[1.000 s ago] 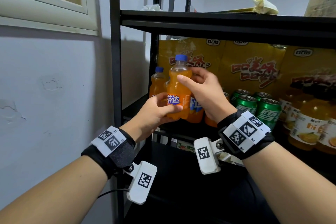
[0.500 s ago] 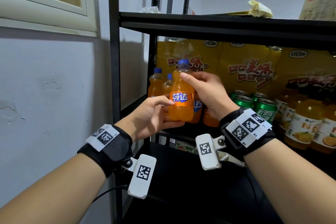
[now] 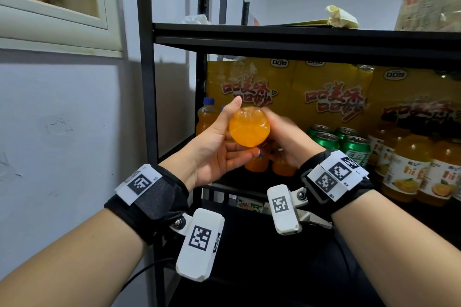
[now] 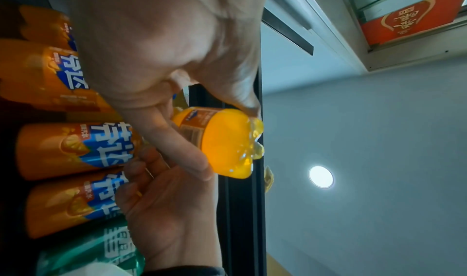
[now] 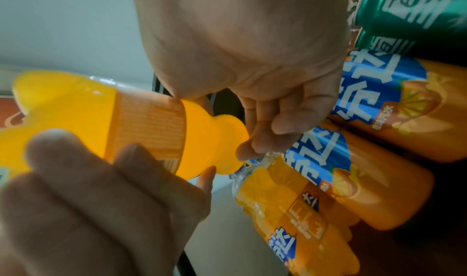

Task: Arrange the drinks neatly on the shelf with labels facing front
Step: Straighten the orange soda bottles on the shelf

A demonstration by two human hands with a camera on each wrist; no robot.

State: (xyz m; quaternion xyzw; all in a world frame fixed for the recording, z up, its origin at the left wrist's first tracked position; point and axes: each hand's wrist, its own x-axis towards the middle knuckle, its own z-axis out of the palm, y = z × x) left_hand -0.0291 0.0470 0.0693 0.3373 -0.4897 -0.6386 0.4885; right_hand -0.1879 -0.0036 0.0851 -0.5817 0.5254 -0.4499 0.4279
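An orange soda bottle [image 3: 249,127] [image 4: 222,140] [image 5: 141,124] lies tipped over in front of the shelf, its lobed base pointing at me. My left hand [image 3: 219,149] [image 5: 101,190] holds its body, thumb up along the side and fingers underneath. My right hand [image 3: 287,142] [image 5: 265,136] curls round the neck end, and the cap is hidden behind its fingers. More orange soda bottles [image 3: 257,164] [image 4: 63,150] [image 5: 379,110] stand on the shelf behind, blue labels showing.
Green cans [image 3: 354,149] and orange juice bottles [image 3: 409,164] stand to the right on the same shelf. Yellow snack bags [image 3: 331,97] line the back. A black upright [image 3: 147,107] stands left, the upper shelf board [image 3: 299,35] overhead, a cardboard box [image 3: 431,0] on top.
The bottle stood upright with its label toward me; now it is tipped with its base toward me. My right hand slid from the shoulder to the neck.
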